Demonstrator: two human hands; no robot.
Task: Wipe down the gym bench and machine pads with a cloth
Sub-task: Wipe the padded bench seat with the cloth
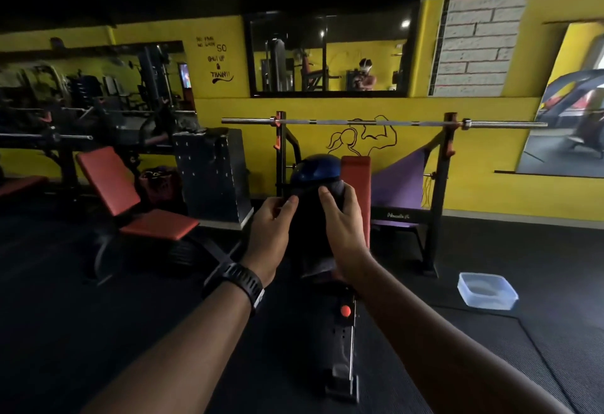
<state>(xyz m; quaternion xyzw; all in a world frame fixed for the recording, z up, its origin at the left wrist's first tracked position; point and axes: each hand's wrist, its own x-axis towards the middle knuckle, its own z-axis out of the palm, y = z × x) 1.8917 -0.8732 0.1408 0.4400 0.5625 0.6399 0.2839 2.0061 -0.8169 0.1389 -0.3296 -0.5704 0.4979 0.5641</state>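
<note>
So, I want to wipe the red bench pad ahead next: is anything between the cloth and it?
Nothing visible does. The left hand and right hand grip the dark cloth directly before the red pad. A blue dome sits by the pad's left edge; whether it rests on it is unclear.

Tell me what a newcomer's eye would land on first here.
The left hand and right hand hold a dark cloth at the centre, in front of the red bench pad. Behind, a barbell rests on its rack against the bright yellow wall. A clear plastic tub sits on the floor at right.
</note>
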